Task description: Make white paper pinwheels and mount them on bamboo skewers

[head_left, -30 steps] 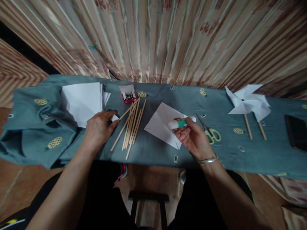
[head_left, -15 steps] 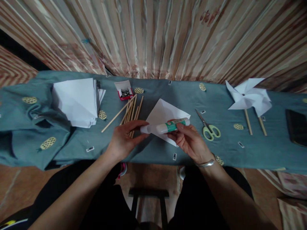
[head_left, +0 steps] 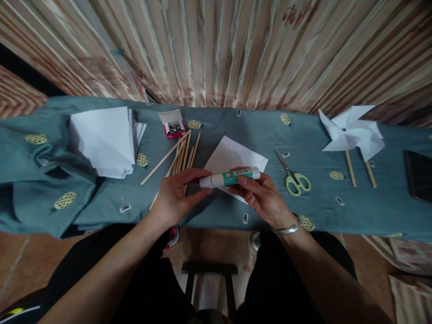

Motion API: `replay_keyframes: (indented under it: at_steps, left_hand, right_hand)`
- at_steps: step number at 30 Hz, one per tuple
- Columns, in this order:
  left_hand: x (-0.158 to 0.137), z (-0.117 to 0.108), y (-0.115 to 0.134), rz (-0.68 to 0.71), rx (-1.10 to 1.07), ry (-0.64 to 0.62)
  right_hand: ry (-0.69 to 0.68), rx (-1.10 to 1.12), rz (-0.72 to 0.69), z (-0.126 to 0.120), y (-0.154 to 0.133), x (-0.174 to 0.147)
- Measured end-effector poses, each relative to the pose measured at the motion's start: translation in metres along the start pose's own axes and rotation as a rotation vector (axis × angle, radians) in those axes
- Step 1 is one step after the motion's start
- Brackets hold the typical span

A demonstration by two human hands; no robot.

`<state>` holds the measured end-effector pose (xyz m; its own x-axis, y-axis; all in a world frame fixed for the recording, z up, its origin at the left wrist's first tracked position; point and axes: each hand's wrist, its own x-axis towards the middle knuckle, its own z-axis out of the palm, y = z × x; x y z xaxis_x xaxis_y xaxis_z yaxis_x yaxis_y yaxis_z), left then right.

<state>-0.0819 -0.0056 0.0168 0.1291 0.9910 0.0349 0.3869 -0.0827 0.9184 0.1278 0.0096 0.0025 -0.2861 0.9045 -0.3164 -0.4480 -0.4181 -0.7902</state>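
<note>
A white and green glue stick [head_left: 232,177] lies across both of my hands, above the table. My right hand [head_left: 265,195] wraps its fingers round the green-labelled body, with the thumb on top. Between the thumb and fingers of my left hand [head_left: 178,191] is the white glue stick cap [head_left: 206,182], which meets the body's left end. Under the glue stick, a creased square sheet of white paper [head_left: 232,150] rests on the cloth, partly hidden by my hands. Several wooden sticks [head_left: 180,155] lie just beyond my left hand.
A paper stack [head_left: 101,141] and an open red box of small metal pins [head_left: 174,129] are on the left. Green-handled scissors [head_left: 295,180] lie right of the sheet. Farther right are white paper pinwheels [head_left: 351,130] on sticks and a dark flat object [head_left: 418,175]. A curtain [head_left: 216,54] hangs behind.
The glue stick's body has moved left towards the cap, and the gap between them has closed. My right hand has shifted slightly left; my left hand stays nearly in place.
</note>
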Motion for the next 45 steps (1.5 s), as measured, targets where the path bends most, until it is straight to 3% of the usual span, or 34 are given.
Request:
replay_keyframes:
  at_steps: [8,17,23,27,30,32,36,40,42,45]
  left_hand:
    - [-0.002,0.001,-0.004,0.136,0.119,0.011]
    - [-0.006,0.009,-0.010,0.217,0.079,0.040]
    - [-0.004,0.006,-0.007,0.176,0.047,0.039]
    - [0.007,-0.023,-0.018,0.076,0.102,0.231]
    - [0.016,-0.056,-0.036,0.008,0.305,0.483]
    - [0.019,-0.074,-0.047,-0.049,0.458,0.549]
    - [0.018,-0.089,-0.058,-0.075,0.791,0.485]
    - [0.015,-0.088,-0.059,-0.023,0.942,0.379]
    - [0.015,-0.089,-0.061,0.000,0.965,0.342]
    - [0.017,-0.094,-0.061,0.004,1.003,0.336]
  right_hand:
    - [0.012,-0.068,0.000,0.004,0.001,-0.002]
    - [-0.016,-0.028,0.032,0.009,0.010,-0.002]
    - [-0.076,-0.161,-0.020,0.009,0.013,-0.004]
    - [-0.077,-0.277,-0.103,0.002,0.004,-0.005]
    - [-0.043,-0.356,-0.156,-0.005,-0.004,-0.008]
    - [-0.023,-0.403,-0.186,-0.008,-0.010,-0.010]
    - [-0.001,-0.452,-0.208,-0.014,-0.016,-0.013]
    - [0.030,-0.494,-0.249,-0.024,-0.018,-0.014]
    - [0.086,-0.606,-0.313,-0.031,-0.019,-0.014]
    - [0.189,-0.956,-0.455,-0.043,-0.020,-0.017]
